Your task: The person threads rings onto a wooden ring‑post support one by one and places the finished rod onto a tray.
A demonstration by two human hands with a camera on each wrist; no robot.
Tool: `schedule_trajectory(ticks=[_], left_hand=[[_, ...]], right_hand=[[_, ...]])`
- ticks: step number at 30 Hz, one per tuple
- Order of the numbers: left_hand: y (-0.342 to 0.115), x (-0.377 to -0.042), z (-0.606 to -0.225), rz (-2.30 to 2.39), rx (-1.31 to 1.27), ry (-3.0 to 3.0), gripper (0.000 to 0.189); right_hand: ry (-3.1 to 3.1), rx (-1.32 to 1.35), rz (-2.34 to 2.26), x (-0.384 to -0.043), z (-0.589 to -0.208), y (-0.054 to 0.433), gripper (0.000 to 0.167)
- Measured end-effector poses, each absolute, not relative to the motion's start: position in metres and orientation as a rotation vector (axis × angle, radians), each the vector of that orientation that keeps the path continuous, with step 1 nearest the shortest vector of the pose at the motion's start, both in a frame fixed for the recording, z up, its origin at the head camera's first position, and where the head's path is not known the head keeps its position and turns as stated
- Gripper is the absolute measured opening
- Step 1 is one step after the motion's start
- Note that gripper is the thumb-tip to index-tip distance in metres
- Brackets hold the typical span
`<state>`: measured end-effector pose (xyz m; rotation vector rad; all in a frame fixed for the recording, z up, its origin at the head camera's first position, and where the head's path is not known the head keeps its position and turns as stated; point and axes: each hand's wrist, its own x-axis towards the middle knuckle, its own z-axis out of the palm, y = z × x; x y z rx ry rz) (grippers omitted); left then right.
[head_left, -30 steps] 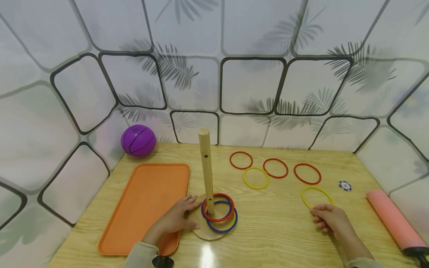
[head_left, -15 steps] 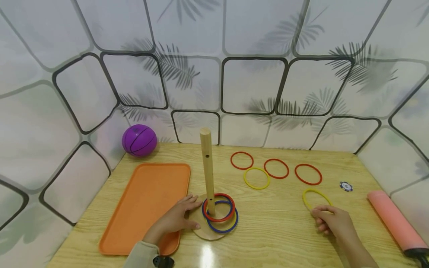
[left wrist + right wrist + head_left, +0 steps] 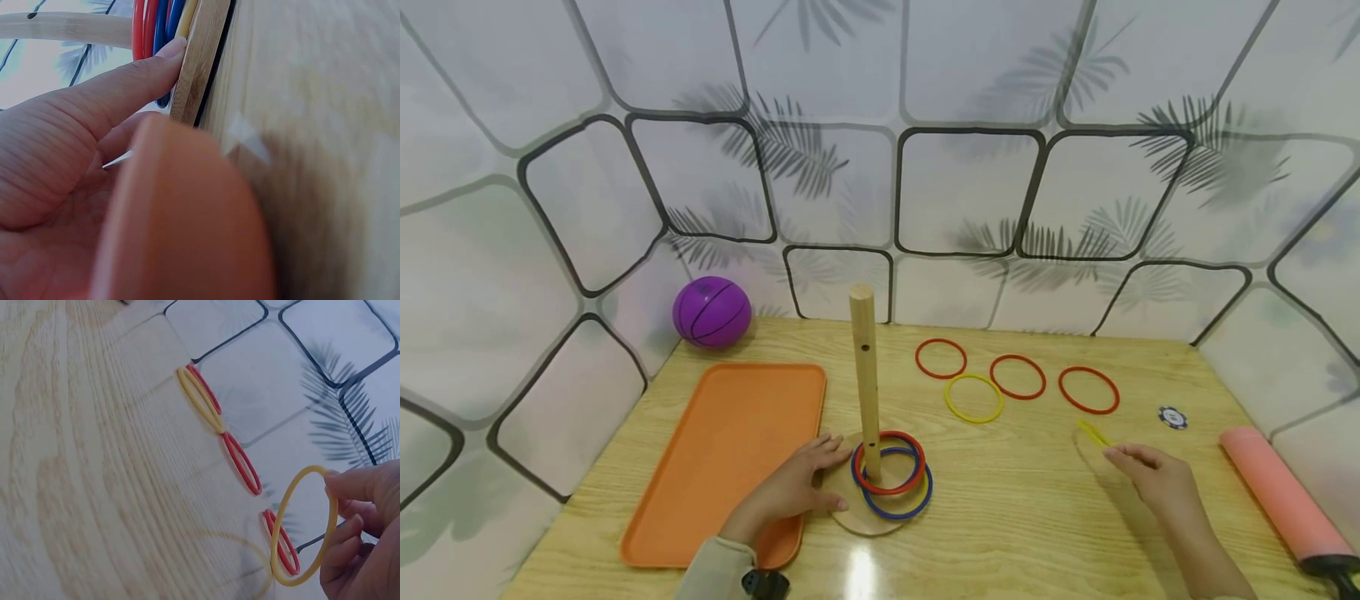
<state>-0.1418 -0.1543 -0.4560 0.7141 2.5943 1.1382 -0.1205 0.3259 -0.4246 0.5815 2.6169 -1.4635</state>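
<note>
In the head view my right hand (image 3: 1157, 483) pinches a yellow ring (image 3: 1094, 433) between thumb and fingers at the right. The right wrist view shows that ring (image 3: 280, 515) tilted up, its shadow on the wood below. My left hand (image 3: 801, 479), fingers spread, rests at the left edge of a round wooden base (image 3: 867, 527). From the base rises an upright wooden post (image 3: 867, 375). Several rings lie stacked around its foot, a red ring (image 3: 891, 492) on top and a blue ring (image 3: 931, 492) below. In the left wrist view the thumb (image 3: 134, 81) touches the base's edge.
Three red rings, among them a right-hand red ring (image 3: 1062, 388), and another yellow ring (image 3: 947, 404) lie toward the back. An orange tray (image 3: 730, 450) lies at left, partly under my left forearm. Also around are a purple ball (image 3: 712, 312), a chip (image 3: 1172, 417) and a pink cylinder (image 3: 1273, 487).
The yellow ring at my right hand has tilted up from lying flat to nearly edge-on, raised with the hand. My left hand and the post have stayed put.
</note>
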Motion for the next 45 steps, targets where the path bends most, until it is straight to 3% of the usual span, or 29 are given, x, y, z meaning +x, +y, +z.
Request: schedule_trajectory(ticks=[6,15,34,45], left_hand=[[-0.155,-0.143,-0.458,1.134,0.72,2.599,0.072],[-0.155,-0.143,-0.458,1.137,0.723,2.597,0.072],[-0.155,-0.142,-0.458,1.146,0.718,2.593,0.073],[-0.155,-0.143,-0.458,1.139,0.687,2.584,0.072]], right_hand=[[2.598,0.611,-1.561,-0.121,-0.424,0.324,0.037],[2.594,0.408,-1.831,-0.124,-0.421,0.313,0.012],[2.37,0.236,-1.933,-0.134,-0.383,0.271,0.022],[2.325,0.024,-2.0,-0.147,-0.334,0.235,0.015]])
